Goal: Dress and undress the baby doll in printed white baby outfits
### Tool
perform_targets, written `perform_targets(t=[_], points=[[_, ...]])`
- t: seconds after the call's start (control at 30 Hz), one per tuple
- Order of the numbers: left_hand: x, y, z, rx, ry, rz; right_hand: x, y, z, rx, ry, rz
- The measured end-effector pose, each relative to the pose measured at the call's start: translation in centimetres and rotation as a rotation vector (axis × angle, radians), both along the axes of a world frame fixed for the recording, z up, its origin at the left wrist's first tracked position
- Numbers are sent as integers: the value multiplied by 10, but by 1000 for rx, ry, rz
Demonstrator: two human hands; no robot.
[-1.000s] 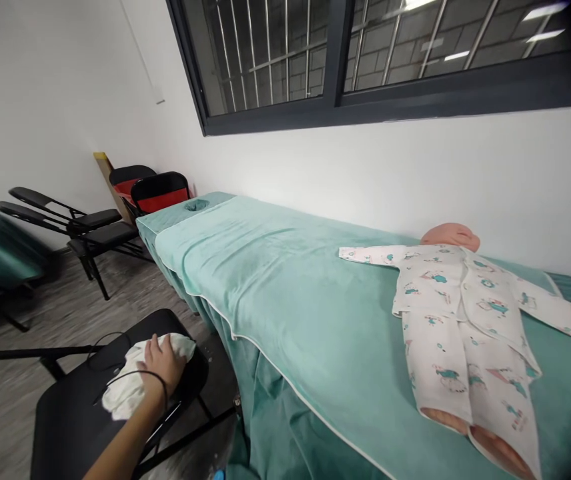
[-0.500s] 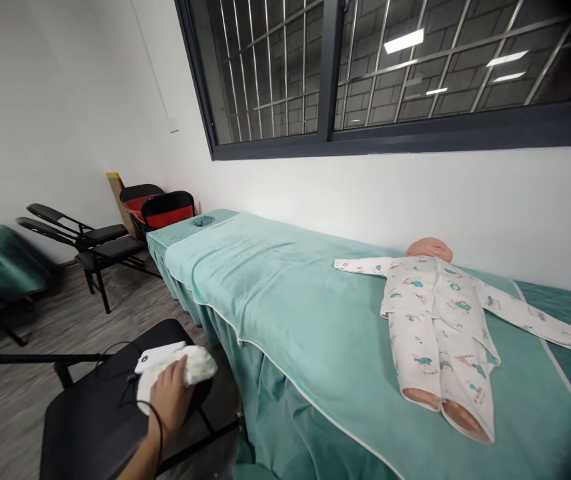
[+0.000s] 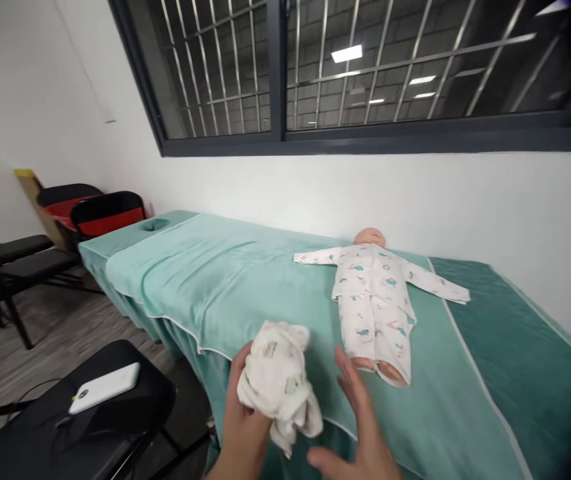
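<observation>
A crumpled white cloth (image 3: 278, 373) with a faint printed pattern is bunched up over the near edge of the bed. My left hand (image 3: 245, 413) is closed on it from the left and below. To its right, my right hand (image 3: 360, 427) is open, thumb and fingers apart, not touching the cloth. Beyond my right hand a baby doll (image 3: 369, 237) lies on its back, dressed in a white printed top (image 3: 370, 273) and matching trousers (image 3: 378, 327). Its sleeves are spread wide; the doll's hands and feet do not show.
The bed (image 3: 175, 260) has green covers and stands against the wall under a barred window (image 3: 280, 73). At lower left, a black chair (image 3: 130, 407) holds a white phone-like device (image 3: 106, 388) and a dark cable. More folding chairs (image 3: 108, 213) stand at the far left.
The white cloth has been lifted off the chair and carried right to the bed's edge in my left hand. My right hand has come into view. The camera has turned right.
</observation>
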State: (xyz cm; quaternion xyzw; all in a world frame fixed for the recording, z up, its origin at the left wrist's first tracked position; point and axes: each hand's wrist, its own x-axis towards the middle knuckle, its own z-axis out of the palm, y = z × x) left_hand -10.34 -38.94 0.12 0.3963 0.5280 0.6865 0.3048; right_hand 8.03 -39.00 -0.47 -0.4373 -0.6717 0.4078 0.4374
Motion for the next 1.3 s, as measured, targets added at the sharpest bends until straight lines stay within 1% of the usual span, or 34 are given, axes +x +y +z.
perform_targets(t=[0.03,0.07,0.1,0.13,0.2,0.27,0.33,0.37,0.43,0.5,0.53,0.57,0.6,0.63,0.67,0.7,0.73,0.77,0.8,0.83,0.87,0.9,0.93,0.97,1.03,1.07,1.13,1.17,1.23,1.3], points=[[16,8,14,-33,-138,-73,2,11,7,6,24,-11],[30,16,27,-83,-243,-183,3,20,14,13,49,-3],[43,23,38,-133,-314,-276,3,29,21,19,66,8],[55,29,47,-171,-359,-336,4,36,28,31,76,4],[73,41,60,-214,-367,-445,10,48,41,79,76,-64],[84,50,67,-175,-256,-534,25,56,51,131,72,-180],[88,57,67,-96,-59,-598,53,63,62,186,61,-305],[89,61,63,-57,41,-609,71,66,68,224,40,-369],[87,66,51,-27,182,-611,112,75,79,339,-86,-540],[84,71,34,-63,235,-600,156,88,86,453,-289,-696],[83,74,25,-97,245,-589,178,96,85,481,-387,-746],[81,77,17,-134,253,-576,198,104,79,487,-483,-777],[80,80,9,-162,262,-559,217,113,70,438,-585,-805],[78,84,3,-177,271,-541,234,122,57,353,-683,-831],[77,89,-2,-182,281,-528,249,130,40,239,-774,-827],[75,94,-5,-182,293,-517,263,136,22,139,-842,-801],[73,101,-7,-176,309,-506,273,141,5,40,-907,-736],[71,109,-7,-166,333,-499,281,143,-11,-22,-968,-707],[69,118,-6,-148,365,-491,285,145,-24,-45,-1009,-714],[67,128,-4,-124,403,-482,286,144,-32,-41,-1051,-733],[66,139,-1,-99,442,-473,284,144,-35,-10,-1092,-772],[66,153,3,-72,478,-463,278,143,-34,46,-1120,-799],[68,167,7,-49,507,-455,269,143,-29,116,-1131,-816],[71,184,12,-29,529,-446,257,145,-21,198,-1118,-789],[82,221,25,19,561,-424,229,158,-1,329,-984,-673],[90,242,32,58,574,-412,214,170,10,353,-880,-607],[109,286,47,130,604,-402,185,206,28,342,-644,-496],[119,308,53,143,623,-407,173,228,34,360,-523,-486],[137,347,61,139,665,-457,153,277,43,327,-315,-493],[151,377,59,142,705,-500,140,322,46,221,-162,-501]])
